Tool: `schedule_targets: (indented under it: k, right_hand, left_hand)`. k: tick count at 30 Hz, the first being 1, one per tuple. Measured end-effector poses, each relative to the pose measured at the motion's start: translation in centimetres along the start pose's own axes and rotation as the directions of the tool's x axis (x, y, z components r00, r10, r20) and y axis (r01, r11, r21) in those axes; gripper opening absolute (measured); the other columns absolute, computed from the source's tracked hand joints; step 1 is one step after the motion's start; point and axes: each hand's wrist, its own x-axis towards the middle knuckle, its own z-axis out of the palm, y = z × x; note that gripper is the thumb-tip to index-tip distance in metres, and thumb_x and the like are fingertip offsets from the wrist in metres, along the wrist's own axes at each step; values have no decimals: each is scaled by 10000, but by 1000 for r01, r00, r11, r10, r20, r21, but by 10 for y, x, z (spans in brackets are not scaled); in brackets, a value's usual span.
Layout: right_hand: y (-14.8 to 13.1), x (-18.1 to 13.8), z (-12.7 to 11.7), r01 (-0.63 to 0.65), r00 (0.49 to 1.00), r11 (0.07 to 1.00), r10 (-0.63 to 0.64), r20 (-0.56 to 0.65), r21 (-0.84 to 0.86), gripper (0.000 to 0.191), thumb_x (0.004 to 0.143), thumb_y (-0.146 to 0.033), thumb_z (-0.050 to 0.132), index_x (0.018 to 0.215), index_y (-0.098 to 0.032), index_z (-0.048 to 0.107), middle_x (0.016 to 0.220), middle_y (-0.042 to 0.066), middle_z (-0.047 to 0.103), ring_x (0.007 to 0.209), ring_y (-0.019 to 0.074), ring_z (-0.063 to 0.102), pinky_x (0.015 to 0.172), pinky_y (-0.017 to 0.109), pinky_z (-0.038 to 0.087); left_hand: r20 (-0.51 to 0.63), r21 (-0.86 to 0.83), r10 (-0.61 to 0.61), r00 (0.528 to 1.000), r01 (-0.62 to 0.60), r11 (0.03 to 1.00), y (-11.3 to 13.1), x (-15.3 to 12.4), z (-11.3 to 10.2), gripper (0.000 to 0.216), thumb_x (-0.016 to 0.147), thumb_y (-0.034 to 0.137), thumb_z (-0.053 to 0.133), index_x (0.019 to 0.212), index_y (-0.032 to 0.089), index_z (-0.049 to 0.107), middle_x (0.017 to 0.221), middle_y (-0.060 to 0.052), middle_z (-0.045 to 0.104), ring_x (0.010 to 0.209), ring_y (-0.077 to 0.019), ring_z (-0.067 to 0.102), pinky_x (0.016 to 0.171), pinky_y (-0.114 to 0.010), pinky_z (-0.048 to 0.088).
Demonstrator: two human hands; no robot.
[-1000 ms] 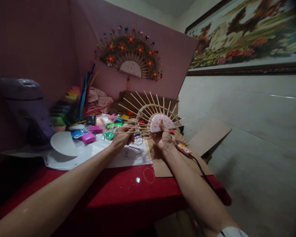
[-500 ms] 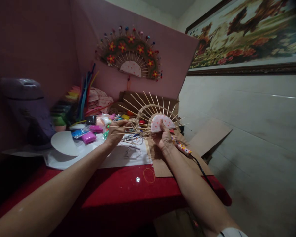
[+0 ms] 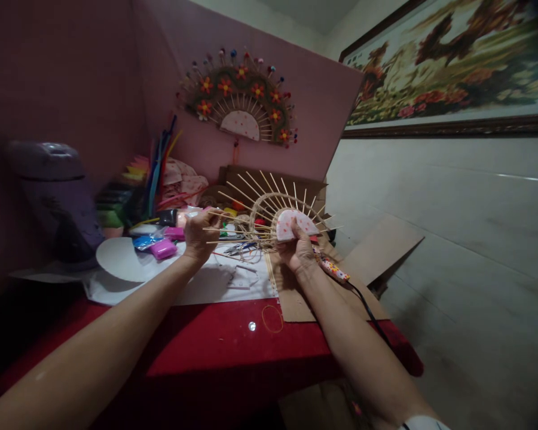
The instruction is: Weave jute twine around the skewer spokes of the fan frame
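Observation:
My right hand (image 3: 299, 251) grips a half-finished fan (image 3: 269, 197) by its half-round base (image 3: 303, 226), which is white with pink dots. My thumb presses on the front of the base. Thin wooden sticks spread out from it, and brown twine is wound across them in an arc. At the left end of the fan, my left hand (image 3: 201, 236) is closed near the tips of the lowest sticks. Whatever lies between its fingers, perhaps a strand of twine, is too fine to make out.
A finished fan (image 3: 226, 83) with flowers hangs on the pink board. Clay packets (image 3: 164, 248), pliers (image 3: 240, 248) and white paper (image 3: 206, 292) lie on the red-covered table (image 3: 183, 346). A flower-patterned tool with a cord (image 3: 334, 269) rests on cardboard (image 3: 296, 307). A purple flask (image 3: 56, 209) stands left.
My left hand has moved a little left, away from the twine arc toward the stick tips. My right hand keeps its grip on the fan's base.

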Motion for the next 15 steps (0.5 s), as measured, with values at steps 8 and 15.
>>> schedule_targets:
  k: [8,15]
  right_hand:
    - [0,2,-2,-18,1000,1000,18,4,-17,144,715,-182,661,848,-172,606,620,-36,667,444,88,545,401,188,452]
    - [1,1,-1,-43,999,995,43,-2,-92,166,681,-223,707,792,-176,594,570,-38,653,382,88,493,303,172,324]
  left_hand:
    - [-32,95,95,995,-91,991,-2,5,-8,161,793,274,556,805,198,697,670,-43,690,649,-179,618,613,-255,390]
    - [-77,126,151,986,-141,982,-5,13,-15,221,815,315,533,811,187,712,750,-52,711,690,-185,626,633,-261,394]
